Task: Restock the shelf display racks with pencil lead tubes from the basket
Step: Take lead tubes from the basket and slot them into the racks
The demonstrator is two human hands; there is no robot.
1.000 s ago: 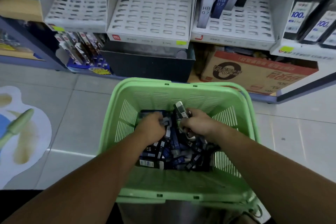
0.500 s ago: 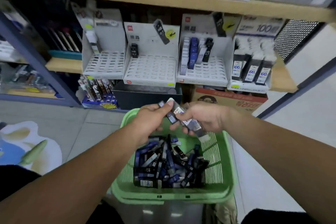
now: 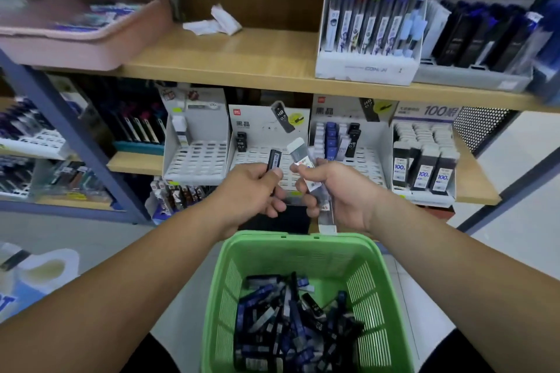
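My left hand (image 3: 251, 191) pinches one dark lead tube (image 3: 274, 159) upright in front of the middle display rack (image 3: 263, 133). My right hand (image 3: 339, 194) grips a bunch of lead tubes (image 3: 303, 160), one with a white cap sticking up. Both hands are raised above the green basket (image 3: 254, 254), which holds several more dark and blue lead tubes (image 3: 291, 327). The middle rack has a single black tube at its back left. The left rack (image 3: 197, 160) is almost bare. The right rack (image 3: 342, 136) holds several tubes at the back.
A rack of black "100" packs (image 3: 424, 169) stands at the right on the same wooden shelf. The upper shelf (image 3: 242, 63) carries a pen display box (image 3: 369, 21), a pink tray (image 3: 78, 27) and crumpled paper. A dark box sits under the racks, and a blue shelf post (image 3: 75, 136) stands at left.
Both hands came up out of the basket carrying tubes and now sit in front of the racks. The view tilted up from the basket to the shelves.
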